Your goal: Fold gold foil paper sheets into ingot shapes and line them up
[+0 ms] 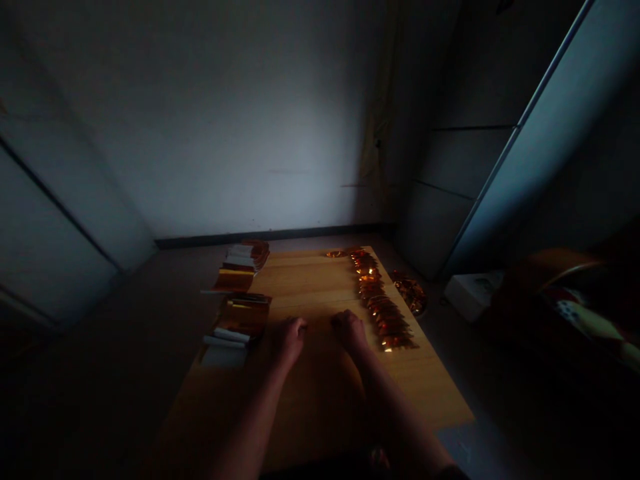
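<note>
Over the middle of a wooden table [315,280], my left hand [291,341] is closed, its fingers curled in. A short distance to its right, my right hand [352,329] is closed too. Whatever the fingers may grip is too dark and small to make out. Nearest my left hand lie copper-gold sheets [247,317] with white backs, some curled, in two overlapping groups. Just right of my right hand runs a long row of shiny gold folded pieces [389,321], packed closely. One more small shiny piece [336,254] rests at the far edge.
On the floor past the table's right edge sits a heap of shiny gold pieces [411,295]. A white box [473,293] stands farther right, near a cabinet [450,167]. A pale wall [260,133] rises behind the table. The room is dim.
</note>
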The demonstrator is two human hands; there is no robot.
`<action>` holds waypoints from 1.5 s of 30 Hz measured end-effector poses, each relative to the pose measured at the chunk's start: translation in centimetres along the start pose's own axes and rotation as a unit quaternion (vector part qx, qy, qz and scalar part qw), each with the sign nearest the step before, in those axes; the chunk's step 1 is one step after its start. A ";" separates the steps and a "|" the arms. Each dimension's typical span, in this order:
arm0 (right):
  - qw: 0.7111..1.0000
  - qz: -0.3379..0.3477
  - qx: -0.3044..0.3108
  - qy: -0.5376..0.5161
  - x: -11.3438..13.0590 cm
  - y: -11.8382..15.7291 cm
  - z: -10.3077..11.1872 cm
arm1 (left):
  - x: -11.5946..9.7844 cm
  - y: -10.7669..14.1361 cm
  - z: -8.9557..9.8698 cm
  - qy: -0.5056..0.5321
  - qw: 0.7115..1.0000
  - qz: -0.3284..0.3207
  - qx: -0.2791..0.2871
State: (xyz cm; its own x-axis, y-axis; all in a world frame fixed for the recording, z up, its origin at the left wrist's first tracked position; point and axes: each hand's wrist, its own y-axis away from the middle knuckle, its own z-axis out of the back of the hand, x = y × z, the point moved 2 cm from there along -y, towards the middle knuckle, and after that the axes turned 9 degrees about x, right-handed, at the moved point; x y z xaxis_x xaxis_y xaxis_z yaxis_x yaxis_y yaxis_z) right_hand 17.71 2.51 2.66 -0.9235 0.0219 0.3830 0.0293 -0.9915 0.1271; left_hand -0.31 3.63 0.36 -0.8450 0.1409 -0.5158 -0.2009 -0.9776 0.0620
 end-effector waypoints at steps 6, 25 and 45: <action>0.999 0.029 -0.015 -0.006 -0.2 0.4 -0.1 | -0.7 0.5 0.3 -0.012 1.000 0.005 -0.018; 0.998 0.069 -0.015 -0.008 -0.5 0.6 -0.3 | 0.1 0.6 -0.6 -0.086 0.994 -0.013 -0.061; 0.980 0.146 -0.122 -0.054 -1.2 1.4 -1.3 | -0.4 1.7 -0.4 -0.034 0.988 -0.069 -0.132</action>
State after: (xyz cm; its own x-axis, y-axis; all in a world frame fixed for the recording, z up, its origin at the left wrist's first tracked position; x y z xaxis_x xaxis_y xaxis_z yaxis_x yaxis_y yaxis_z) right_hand 18.32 0.92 1.21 -0.8436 -0.2667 0.4661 0.1822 -0.9586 -0.2188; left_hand -0.10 1.83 0.34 -0.8519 0.2768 -0.4446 -0.1879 -0.9539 -0.2338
